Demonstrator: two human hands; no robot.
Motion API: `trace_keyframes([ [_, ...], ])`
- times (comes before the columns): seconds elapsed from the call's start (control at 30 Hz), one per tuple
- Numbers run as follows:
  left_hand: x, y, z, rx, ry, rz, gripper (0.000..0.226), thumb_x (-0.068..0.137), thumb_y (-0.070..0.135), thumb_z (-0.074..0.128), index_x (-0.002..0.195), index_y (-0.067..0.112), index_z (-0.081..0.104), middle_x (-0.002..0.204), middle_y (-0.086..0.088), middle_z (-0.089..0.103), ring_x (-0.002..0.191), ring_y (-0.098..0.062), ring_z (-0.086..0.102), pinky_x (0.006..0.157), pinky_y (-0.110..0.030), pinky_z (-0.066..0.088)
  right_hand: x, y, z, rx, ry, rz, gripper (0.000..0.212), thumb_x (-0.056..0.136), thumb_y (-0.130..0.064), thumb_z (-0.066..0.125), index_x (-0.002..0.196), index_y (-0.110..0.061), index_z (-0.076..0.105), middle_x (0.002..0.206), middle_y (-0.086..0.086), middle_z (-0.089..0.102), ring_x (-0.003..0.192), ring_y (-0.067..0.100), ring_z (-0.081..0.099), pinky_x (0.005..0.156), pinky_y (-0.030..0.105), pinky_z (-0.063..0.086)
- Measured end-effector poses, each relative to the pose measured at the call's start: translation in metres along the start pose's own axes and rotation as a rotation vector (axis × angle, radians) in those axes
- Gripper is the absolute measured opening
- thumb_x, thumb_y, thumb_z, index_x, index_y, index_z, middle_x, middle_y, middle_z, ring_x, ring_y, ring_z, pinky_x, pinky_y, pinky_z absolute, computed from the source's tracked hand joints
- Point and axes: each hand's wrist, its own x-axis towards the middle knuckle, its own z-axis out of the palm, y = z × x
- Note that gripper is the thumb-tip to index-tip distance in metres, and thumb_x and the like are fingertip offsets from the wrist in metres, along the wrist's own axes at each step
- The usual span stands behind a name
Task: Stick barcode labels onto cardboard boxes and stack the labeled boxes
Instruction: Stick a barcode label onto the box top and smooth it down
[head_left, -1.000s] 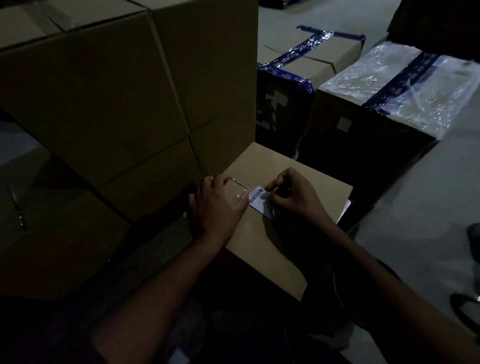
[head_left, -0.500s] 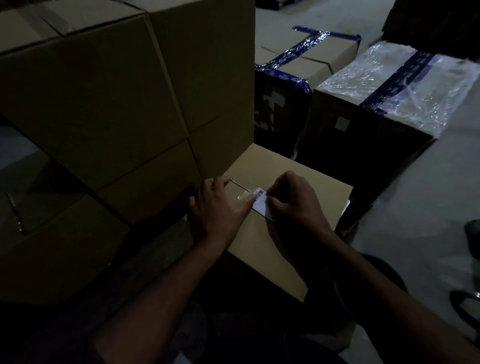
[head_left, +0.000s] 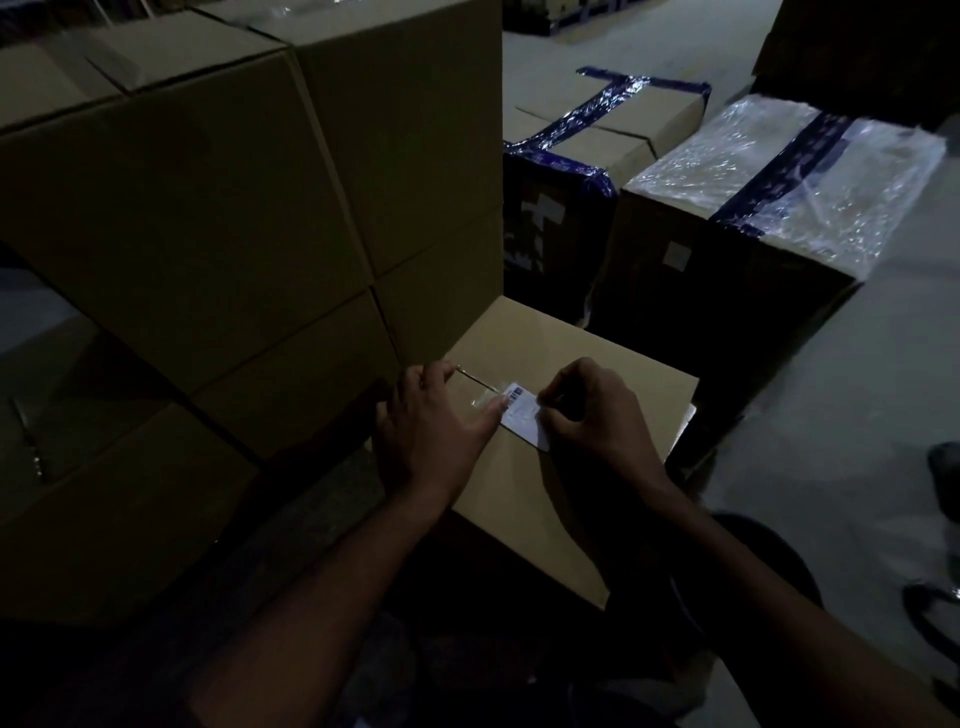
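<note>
Box (head_left: 524, 499) closed, contents hidden; left hand (head_left: 431, 431) flat pressing label (head_left: 522, 415), right hand (head_left: 597, 410) pinching it.

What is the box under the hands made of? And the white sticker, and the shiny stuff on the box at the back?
Box: looks like plain cardboard, matte tan, with a folded flap seam.
Sticker: seemingly paper, white, printed with black barcode bars; the light is too dim to tell its finish.
Shiny wrap: probably thin clear plastic film, since it is crinkled and glints, crossed by dark blue tape.

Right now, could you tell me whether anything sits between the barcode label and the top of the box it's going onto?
Nothing visible does: the barcode label lies on the box top, left hand and right hand at its edges.
</note>
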Motion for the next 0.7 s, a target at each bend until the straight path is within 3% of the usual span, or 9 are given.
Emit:
trace_keyframes([
  [0.07,-0.0003,0.0002,0.0001,-0.002,0.0,0.0,0.071,0.077,0.08,0.053,0.126,0.03,0.051,0.129,0.002,0.054,0.119,-0.019,0.052,0.101,-0.04,0.036,-0.0014,0.0016,-0.0009,0.017,-0.007,-0.002,0.021,0.073,-0.01,0.074,0.083,-0.021,0.059,0.085,-0.002,0.067,0.081,0.015,0.063,0.07,0.034,0.053],
  [0.1,-0.0006,0.0,0.0004,0.001,0.001,0.003,0.07,0.077,0.08,0.052,0.126,0.03,0.051,0.129,0.002,0.054,0.119,-0.019,0.052,0.101,-0.039,0.036,-0.0017,0.0029,-0.0018,0.032,-0.005,-0.002,0.021,0.073,-0.009,0.074,0.083,-0.02,0.059,0.084,-0.002,0.068,0.081,0.015,0.063,0.07,0.034,0.053],
  [0.23,-0.0009,0.0004,0.0005,0.01,0.01,0.005,0.069,0.077,0.08,0.052,0.125,0.03,0.051,0.128,0.002,0.054,0.118,-0.019,0.053,0.099,-0.038,0.037,-0.0024,0.0019,-0.0022,0.033,-0.001,0.003,0.024,0.074,-0.01,0.076,0.088,-0.019,0.059,0.088,-0.001,0.066,0.079,0.012,0.063,0.064,0.019,0.05],
  [0.33,-0.001,0.0007,0.0005,0.013,0.002,-0.002,0.069,0.077,0.08,0.052,0.126,0.031,0.051,0.129,0.002,0.054,0.118,-0.019,0.053,0.1,-0.039,0.036,-0.0014,0.0017,-0.002,0.027,-0.012,0.002,0.024,0.073,-0.009,0.075,0.083,-0.022,0.057,0.086,-0.002,0.069,0.082,0.016,0.064,0.071,0.032,0.053],
  [0.53,-0.0007,0.0008,-0.0002,-0.003,0.0,-0.007,0.07,0.076,0.082,0.05,0.124,0.03,0.052,0.127,0.002,0.055,0.117,-0.019,0.054,0.1,-0.039,0.036,-0.0068,0.0029,-0.0032,0.004,0.011,0.029,0.023,0.074,-0.01,0.076,0.085,-0.02,0.059,0.089,-0.002,0.068,0.083,0.012,0.062,0.065,0.016,0.046],
  [0.7,-0.0006,0.0015,-0.0018,0.0,-0.016,-0.01,0.072,0.075,0.082,0.047,0.125,0.03,0.051,0.127,0.002,0.055,0.117,-0.019,0.053,0.1,-0.04,0.036,-0.0092,0.0054,-0.0045,0.04,0.048,0.048,0.025,0.074,-0.01,0.076,0.084,-0.022,0.057,0.087,-0.003,0.066,0.082,0.012,0.062,0.065,0.016,0.046],
])
